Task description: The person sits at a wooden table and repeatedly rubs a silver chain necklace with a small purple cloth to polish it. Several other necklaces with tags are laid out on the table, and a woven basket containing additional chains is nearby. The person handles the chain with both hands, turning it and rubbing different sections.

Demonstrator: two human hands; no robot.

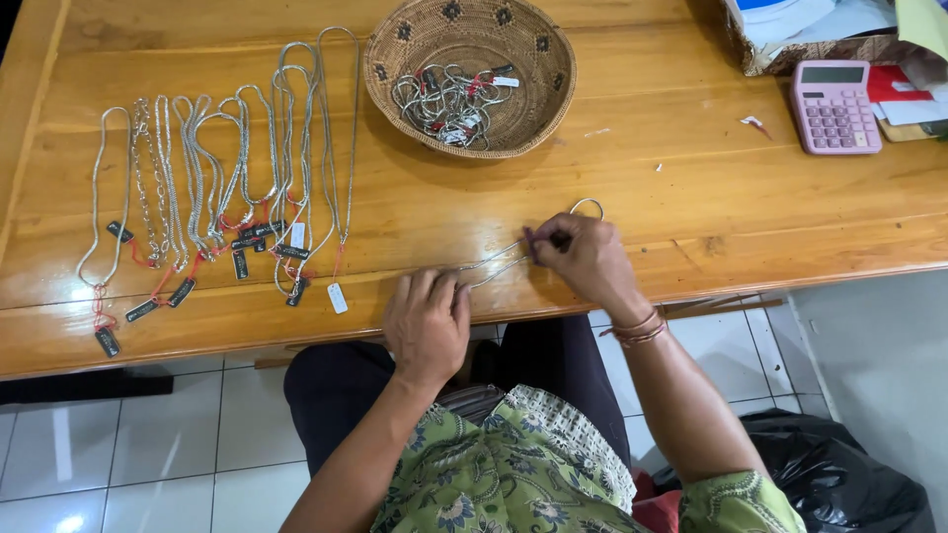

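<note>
A silver chain necklace lies stretched across the wooden table near its front edge. My left hand presses down on one end of it, fingers curled. My right hand pinches the other part, with the chain's loop sticking out beyond the fingers. To the left, several silver chains with small dark and white tags lie side by side in a row.
A round woven basket at the back holds more tagged chains. A pink calculator and a box of papers stand at the back right. A black plastic bag lies on the tiled floor.
</note>
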